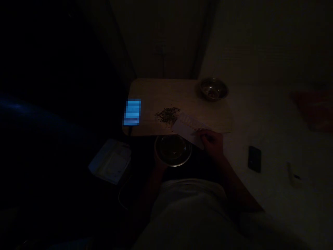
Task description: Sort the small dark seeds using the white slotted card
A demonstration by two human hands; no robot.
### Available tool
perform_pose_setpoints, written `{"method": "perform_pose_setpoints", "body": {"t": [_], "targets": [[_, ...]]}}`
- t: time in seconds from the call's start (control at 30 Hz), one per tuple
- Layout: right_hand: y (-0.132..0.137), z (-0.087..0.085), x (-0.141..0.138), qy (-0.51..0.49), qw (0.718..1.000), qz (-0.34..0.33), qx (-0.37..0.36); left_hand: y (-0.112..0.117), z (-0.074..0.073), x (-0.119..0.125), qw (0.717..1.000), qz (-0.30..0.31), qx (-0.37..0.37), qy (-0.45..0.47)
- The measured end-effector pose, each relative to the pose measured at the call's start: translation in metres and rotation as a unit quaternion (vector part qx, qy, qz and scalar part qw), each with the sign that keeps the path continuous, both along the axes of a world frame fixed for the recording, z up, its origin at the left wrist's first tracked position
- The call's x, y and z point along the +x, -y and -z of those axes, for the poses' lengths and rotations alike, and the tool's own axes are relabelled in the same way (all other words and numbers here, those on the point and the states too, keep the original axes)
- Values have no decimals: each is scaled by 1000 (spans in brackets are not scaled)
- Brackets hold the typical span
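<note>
The room is very dark. My right hand (pixel 212 141) is closed on the near right corner of a white paper card (pixel 187 131), whose far end lies by a heap of small dark grains (pixel 168 115) on the wooden tabletop (pixel 151 90). Just below the table's near edge, my left hand (pixel 160 162) grips the left side of a round metal bowl (pixel 173 152). Its fingers are mostly hidden under the bowl. What lies inside the bowl is too dark to make out.
A second metal bowl (pixel 213 89) stands at the table's far right. A lit screen (pixel 132 111), blurred out, is at the left end. A pale box (pixel 111 161) sits lower left. On the light surface to the right lie a dark phone (pixel 254 159) and a red item (pixel 313 109).
</note>
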State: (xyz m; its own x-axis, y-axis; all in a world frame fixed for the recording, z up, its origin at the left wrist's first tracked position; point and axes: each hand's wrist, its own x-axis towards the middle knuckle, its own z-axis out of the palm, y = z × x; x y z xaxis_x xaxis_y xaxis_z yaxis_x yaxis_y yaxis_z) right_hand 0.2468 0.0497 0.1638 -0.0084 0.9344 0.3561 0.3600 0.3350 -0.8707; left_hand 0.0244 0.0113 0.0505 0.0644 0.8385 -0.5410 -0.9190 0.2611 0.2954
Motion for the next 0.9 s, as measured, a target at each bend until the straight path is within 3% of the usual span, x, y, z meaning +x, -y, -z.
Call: {"method": "perform_pose_setpoints", "body": {"t": [0.23, 0.43, 0.8, 0.9], "targets": [[0, 3, 1, 2, 1000, -3, -2, -2, 11, -3, 1000, -15, 1, -1], [0, 2, 0, 4, 1000, 2, -3, 2, 16, -2, 997, -76, 4, -29], [-3, 8, 11, -6, 995, 103, 13, 4, 21, -3, 990, -132, -9, -48], [-5, 6, 9, 2, 993, 115, 18, 6, 23, -3, 992, -116, -12, -48]]}}
